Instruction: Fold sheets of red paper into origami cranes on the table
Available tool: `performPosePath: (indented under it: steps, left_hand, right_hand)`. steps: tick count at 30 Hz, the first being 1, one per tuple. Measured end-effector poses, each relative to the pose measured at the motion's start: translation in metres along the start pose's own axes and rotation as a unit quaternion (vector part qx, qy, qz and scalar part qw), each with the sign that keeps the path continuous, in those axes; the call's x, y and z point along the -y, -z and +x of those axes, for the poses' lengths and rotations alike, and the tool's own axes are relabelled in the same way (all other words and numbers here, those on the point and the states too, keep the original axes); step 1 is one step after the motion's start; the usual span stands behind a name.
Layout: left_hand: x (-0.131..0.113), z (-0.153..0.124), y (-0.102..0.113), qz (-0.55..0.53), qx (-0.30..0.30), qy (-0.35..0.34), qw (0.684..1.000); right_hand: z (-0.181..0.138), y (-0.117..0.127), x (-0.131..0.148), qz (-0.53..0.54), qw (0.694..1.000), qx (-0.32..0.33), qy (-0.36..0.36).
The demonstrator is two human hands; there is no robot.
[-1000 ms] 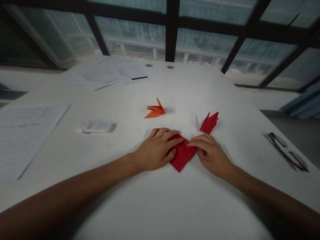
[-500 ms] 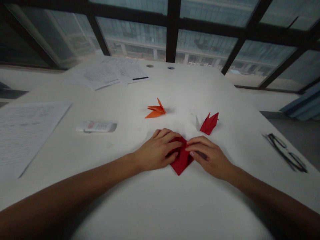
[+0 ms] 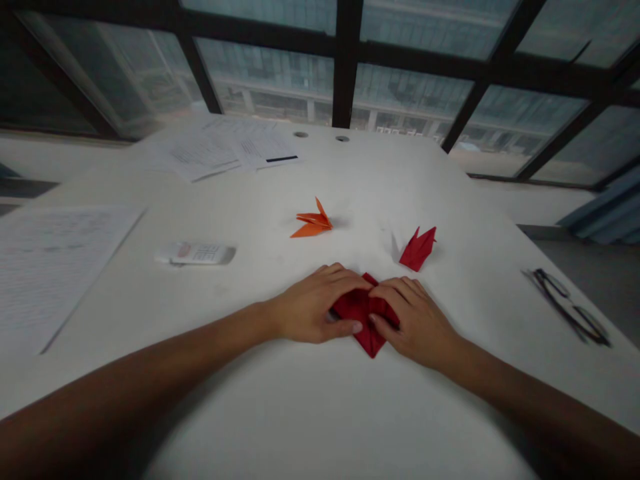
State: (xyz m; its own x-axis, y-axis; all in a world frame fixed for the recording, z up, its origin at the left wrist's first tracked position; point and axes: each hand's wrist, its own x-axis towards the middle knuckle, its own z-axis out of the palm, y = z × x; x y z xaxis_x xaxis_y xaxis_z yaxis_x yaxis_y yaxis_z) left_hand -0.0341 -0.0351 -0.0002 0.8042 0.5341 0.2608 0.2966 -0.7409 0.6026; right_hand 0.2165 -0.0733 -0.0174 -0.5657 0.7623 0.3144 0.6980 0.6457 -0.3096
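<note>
On a white bench (image 3: 280,413), folded red paper (image 3: 354,305) lies between a left hand (image 3: 313,305), thumb and fingers spread, and a right hand (image 3: 417,320), grip pinching the paper's right side.

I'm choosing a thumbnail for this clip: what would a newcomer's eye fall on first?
Probably the red paper just below the picture's centre, with the left hand and right hand on it from either side. Next come the folded orange figure beyond the hands and the folded red figure to its right, slightly nearer, both vivid against the white table.
</note>
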Motion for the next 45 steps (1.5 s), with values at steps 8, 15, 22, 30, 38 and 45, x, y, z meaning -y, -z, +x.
performPosePath:
  steps: [8,15,22,30,38,45]
  left_hand:
    - [0.009,0.001,0.014,-0.096,0.016,-0.008,0.995]
    - [0.013,0.001,0.019,-0.108,0.041,0.009,0.993]
    - [0.016,0.002,0.009,-0.117,-0.034,0.036,0.992]
    - [0.007,0.001,0.022,-0.114,0.046,-0.012,0.992]
    - [0.012,0.002,0.014,-0.081,0.008,0.033,0.996]
    - [0.009,0.003,0.006,-0.045,-0.026,0.06,0.997]
  right_hand:
    - [-0.001,-0.002,-0.003,-0.004,0.999,-0.045,0.017]
    - [-0.002,-0.004,-0.004,0.017,0.999,0.009,0.046]
    - [-0.002,0.002,0.002,0.026,0.999,0.018,0.039]
    - [-0.006,0.001,0.009,-0.001,0.999,0.008,0.034]
    - [-0.004,-0.002,0.007,0.009,1.0,0.004,0.03]
    - [-0.005,-0.001,0.012,0.006,1.0,0.014,0.02]
